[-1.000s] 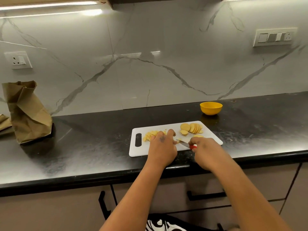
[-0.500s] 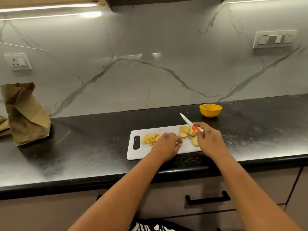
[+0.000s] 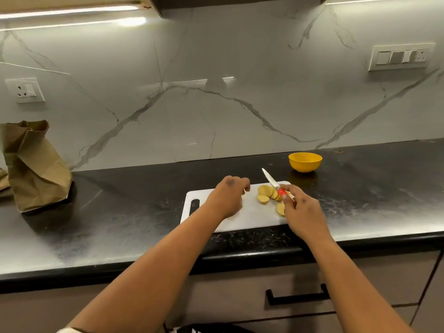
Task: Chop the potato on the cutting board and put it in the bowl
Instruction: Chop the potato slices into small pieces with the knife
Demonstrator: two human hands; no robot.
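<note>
Room: you face a grey marble-veined wall (image 3: 216,92) with a dark, speckled desk (image 3: 120,212) below it.
Cutting board: the white cutting board (image 3: 252,217) lies flat on the desk under both of your hands, its handle slot left of your left wrist.
Left hand: your left hand (image 3: 227,198) is over the middle of the board, palm down, fingers curled inward; whether it holds anything you cannot tell from here.
Right hand: your right hand (image 3: 300,212) pinches the red handle of the knife (image 3: 272,182), whose blade points up and away from you, tilted left, clear of the board.
Potato: the potato slices (image 3: 266,192) lie in an overlapping row on the board between your two hands, just under the knife; one more slice sits beside your right thumb.
Bowl: the yellow bowl (image 3: 305,162) stands on the desk beyond your right hand, apart from the board.
Bag: a crumpled brown paper bag (image 3: 33,164) stands far off to the left of your left hand.
Drawer: a black drawer handle (image 3: 298,296) shows below your right forearm.
</note>
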